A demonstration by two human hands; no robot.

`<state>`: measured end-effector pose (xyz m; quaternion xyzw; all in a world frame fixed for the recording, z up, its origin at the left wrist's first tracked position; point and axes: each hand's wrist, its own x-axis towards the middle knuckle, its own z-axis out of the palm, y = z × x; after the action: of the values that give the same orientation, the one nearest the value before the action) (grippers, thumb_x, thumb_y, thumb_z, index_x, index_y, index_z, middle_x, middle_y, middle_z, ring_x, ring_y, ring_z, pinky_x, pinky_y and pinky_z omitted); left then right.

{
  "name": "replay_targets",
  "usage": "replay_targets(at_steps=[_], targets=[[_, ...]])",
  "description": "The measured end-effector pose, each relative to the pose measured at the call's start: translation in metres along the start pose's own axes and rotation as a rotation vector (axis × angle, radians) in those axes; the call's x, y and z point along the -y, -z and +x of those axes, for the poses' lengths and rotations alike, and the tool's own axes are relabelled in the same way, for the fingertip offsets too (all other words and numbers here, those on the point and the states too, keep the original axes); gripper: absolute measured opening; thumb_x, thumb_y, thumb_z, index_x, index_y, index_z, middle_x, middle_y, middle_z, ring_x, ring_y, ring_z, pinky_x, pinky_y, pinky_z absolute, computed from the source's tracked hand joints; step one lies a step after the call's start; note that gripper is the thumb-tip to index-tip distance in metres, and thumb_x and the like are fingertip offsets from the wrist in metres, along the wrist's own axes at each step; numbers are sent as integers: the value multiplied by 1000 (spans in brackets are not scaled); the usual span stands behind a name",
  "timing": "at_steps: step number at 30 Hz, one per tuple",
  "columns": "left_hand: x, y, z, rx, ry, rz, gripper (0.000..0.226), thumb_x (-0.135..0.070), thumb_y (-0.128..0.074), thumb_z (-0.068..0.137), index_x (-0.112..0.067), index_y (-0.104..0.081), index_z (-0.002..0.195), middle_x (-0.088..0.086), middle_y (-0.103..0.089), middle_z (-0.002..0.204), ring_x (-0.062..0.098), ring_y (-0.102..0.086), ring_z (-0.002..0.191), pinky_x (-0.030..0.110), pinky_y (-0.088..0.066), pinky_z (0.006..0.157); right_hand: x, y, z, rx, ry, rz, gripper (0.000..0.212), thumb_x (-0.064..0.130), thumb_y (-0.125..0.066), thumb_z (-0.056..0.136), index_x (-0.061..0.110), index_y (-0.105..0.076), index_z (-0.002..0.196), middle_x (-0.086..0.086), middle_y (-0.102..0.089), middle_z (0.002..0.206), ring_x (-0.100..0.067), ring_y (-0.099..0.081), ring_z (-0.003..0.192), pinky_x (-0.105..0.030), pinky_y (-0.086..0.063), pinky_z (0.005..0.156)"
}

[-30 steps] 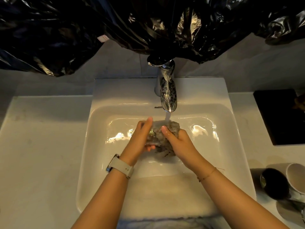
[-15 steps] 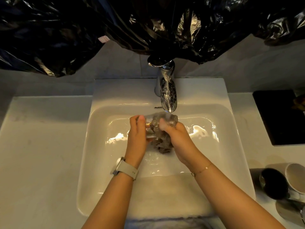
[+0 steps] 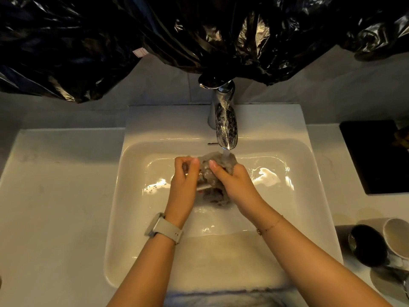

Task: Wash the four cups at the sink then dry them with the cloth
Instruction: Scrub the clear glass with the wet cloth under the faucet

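Note:
Both hands are over the white sink, under the running water of the chrome faucet. My left hand curls its fingers round a small cup, which shows only as a pale rim between the hands. My right hand grips a wet grey cloth, bunched against the cup with the stream falling on its top. A dark cup and a white cup stand close together on the counter at the right edge.
Black plastic sheeting hangs over the wall above the faucet. A black tray lies on the counter right of the sink. The white counter stretches left of the basin.
My left hand has turned and its fingers have curled over the cup. Both hands and the cloth have shifted slightly up toward the faucet.

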<state>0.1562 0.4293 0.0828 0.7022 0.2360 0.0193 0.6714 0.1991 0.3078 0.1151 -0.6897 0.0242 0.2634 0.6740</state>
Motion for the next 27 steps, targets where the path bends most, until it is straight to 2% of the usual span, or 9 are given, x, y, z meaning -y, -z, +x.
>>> replay_targets(at_steps=[4, 6, 10, 14, 17, 20, 23, 25, 27], targets=[[1, -15, -8, -49, -104, 60, 18, -47, -50, 96, -30, -51, 102, -6, -62, 92, 16, -62, 87, 27, -53, 78, 5, -9, 9, -271, -14, -64, 32, 37, -58, 95, 15, -58, 71, 5, -54, 51, -6, -51, 45, -20, -42, 50], [0, -14, -8, -116, -28, -36, 14, -39, -49, 100, -25, -52, 99, -8, -59, 85, 22, -58, 83, 27, -52, 78, 5, -4, 6, -147, 55, -156, 28, 31, -52, 99, 12, -58, 80, 4, -53, 57, -5, -49, 47, -19, -41, 54], [0, -8, -3, -86, 109, -142, 32, -54, -47, 92, -24, -53, 100, -1, -63, 97, 30, -63, 101, 54, -52, 93, -4, 17, -5, 206, 84, -123, 19, 12, -50, 99, 5, -66, 106, 1, -69, 87, 5, -65, 76, -9, -47, 73], [-5, -17, -7, -68, 112, -167, 23, -43, -46, 101, -21, -50, 104, -1, -60, 93, 16, -64, 90, 35, -57, 79, -8, 6, 4, -81, 85, -84, 17, 23, -61, 94, 14, -71, 83, 0, -70, 71, -8, -68, 67, -19, -52, 68], [-10, -25, -10, -83, 52, -32, 19, -37, -46, 102, -19, -50, 102, -5, -53, 82, -3, -52, 68, 14, -46, 68, -7, -5, 12, -334, 57, -49, 33, 39, -62, 92, 18, -60, 66, 0, -57, 56, -11, -53, 52, -22, -45, 54], [-13, -25, -4, -116, 115, -33, 19, -39, -44, 102, -21, -50, 101, -5, -56, 85, -5, -55, 71, 21, -50, 73, -6, 1, 7, -273, 126, -88, 22, 35, -54, 96, 23, -61, 79, 7, -63, 67, -4, -59, 61, -18, -48, 61], [-14, -19, 4, -9, 380, -283, 30, -45, -43, 102, -20, -57, 112, 6, -69, 106, 17, -69, 89, 32, -58, 65, -11, 16, -2, -85, 190, -24, 14, 15, -53, 98, 23, -64, 95, 11, -70, 87, 2, -68, 84, -13, -50, 75], [-17, -12, 2, 113, 549, -447, 37, -45, -49, 99, -17, -62, 119, 8, -74, 107, 20, -72, 89, 29, -59, 64, -10, 22, -2, -87, 212, -42, 17, 11, -52, 97, 22, -65, 93, 11, -70, 85, 4, -67, 82, -14, -50, 74], [-19, -4, 1, 255, 547, -399, 43, -44, -55, 97, -14, -62, 127, 12, -72, 116, 23, -71, 100, 33, -60, 75, -5, 27, 1, -134, 222, -38, 18, 14, -51, 99, 19, -66, 91, 8, -69, 83, 1, -66, 79, -17, -49, 71]])
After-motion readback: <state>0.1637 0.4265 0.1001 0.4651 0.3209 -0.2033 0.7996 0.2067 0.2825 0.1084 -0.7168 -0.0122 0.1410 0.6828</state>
